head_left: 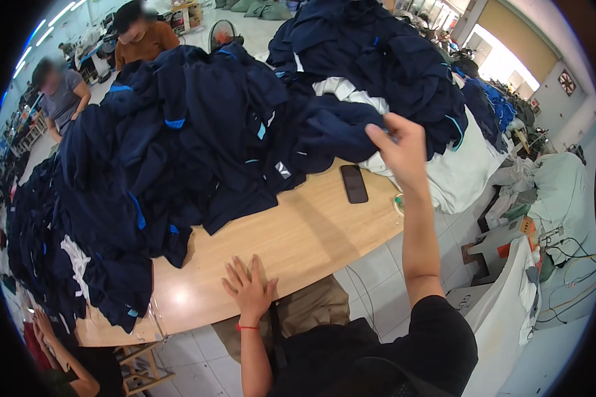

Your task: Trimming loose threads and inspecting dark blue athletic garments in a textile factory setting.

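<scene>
My left hand [250, 291] lies on the pale wooden table [298, 228] near its front edge, fingers spread, holding nothing. A red string bracelet circles its wrist. My right hand [404, 149] is stretched out over the table's right part, fingers closed on the end of a navy garment [341, 129]. That garment runs left into a large heap of navy clothes [185, 132] with light-blue trim. Its kind is hard to tell among the folds. Below my right hand, a black phone [354, 184] rests on the tabletop.
A roll of tape [398, 204] sits at the table's right edge. Behind stands another tall navy clothes pile [371, 53] with white cloth [463, 165] under it. Two people work beyond the heap; another person's hands [46, 334] show at lower left. Cables and covered machines stand right.
</scene>
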`<state>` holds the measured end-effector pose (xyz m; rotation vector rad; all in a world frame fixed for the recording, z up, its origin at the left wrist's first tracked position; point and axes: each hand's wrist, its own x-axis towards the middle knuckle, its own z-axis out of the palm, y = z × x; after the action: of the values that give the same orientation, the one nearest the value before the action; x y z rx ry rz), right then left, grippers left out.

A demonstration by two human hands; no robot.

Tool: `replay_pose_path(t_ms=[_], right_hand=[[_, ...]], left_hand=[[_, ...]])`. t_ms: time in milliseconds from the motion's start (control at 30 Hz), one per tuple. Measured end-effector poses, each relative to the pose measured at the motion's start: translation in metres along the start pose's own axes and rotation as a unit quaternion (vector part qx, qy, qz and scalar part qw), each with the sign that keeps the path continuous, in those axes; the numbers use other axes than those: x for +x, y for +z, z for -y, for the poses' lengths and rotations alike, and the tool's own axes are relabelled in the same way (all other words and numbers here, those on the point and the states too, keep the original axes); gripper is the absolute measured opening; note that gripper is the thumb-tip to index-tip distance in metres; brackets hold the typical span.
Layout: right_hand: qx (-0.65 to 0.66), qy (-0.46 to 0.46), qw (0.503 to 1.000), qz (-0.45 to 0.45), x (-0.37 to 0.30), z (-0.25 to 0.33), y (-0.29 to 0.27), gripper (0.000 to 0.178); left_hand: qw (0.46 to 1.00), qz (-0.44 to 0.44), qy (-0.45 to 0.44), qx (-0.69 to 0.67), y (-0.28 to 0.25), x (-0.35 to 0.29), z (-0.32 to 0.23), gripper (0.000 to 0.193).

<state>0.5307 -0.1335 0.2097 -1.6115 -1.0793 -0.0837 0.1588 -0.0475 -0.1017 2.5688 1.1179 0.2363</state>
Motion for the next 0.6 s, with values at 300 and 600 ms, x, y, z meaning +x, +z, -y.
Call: replay_pose_path(t_ms=[300,600], right_hand=[[0.281,0.175,0.942,0.051,0.023,0.097,-0.047,0.020],[0.154,-0.116,0.914,-0.357,0.221,0.081,-0.183,0.020]], left_hand=[[0.994,-0.029,-0.016,-0.100,0.068,0.031,0.050,0.077],[1.000,0.014,0.002,-0.023,-0.004,0.004,-0.004,0.085]])
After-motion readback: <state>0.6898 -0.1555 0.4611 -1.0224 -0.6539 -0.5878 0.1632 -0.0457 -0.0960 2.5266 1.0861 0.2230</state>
